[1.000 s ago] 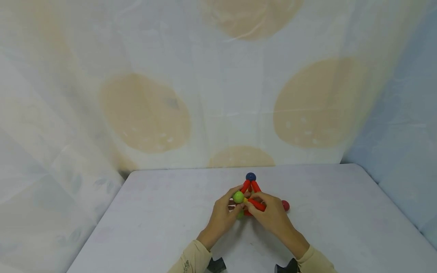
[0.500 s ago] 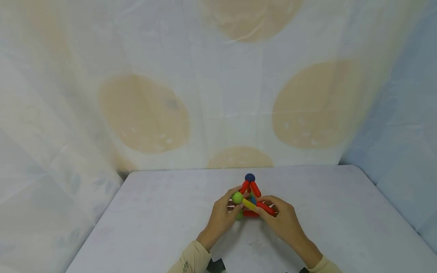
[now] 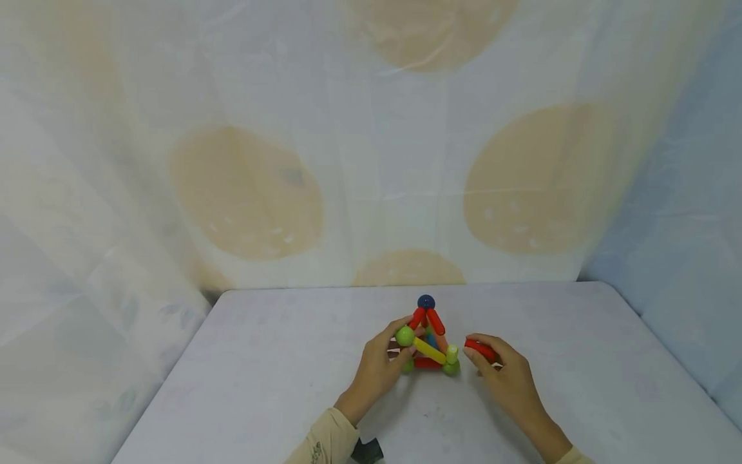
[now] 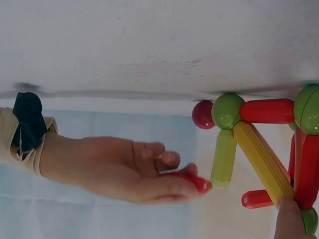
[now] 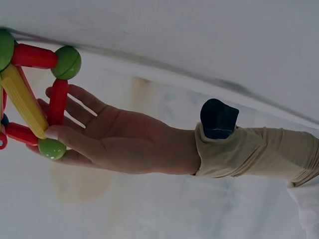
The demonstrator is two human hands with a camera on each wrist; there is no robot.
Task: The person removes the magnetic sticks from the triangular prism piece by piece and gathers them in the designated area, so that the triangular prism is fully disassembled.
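A toy frame of rods and balls stands on the pale table, topped by a dark blue ball. A yellow rod slants from an upper green ball toward a lower green ball. My left hand pinches the upper green ball. My right hand is just right of the frame, apart from it, and grips a loose red rod. In the left wrist view a red ball lies beside a green ball.
A spotted cream cloth hangs behind the table, and a blue cloth closes the right side. The table's back edge is just beyond the frame. Bare tabletop lies to both sides.
My right hand has come away from the frame to the right with a red rod in it. The yellow rod and lower green ball now show. My left hand stayed.
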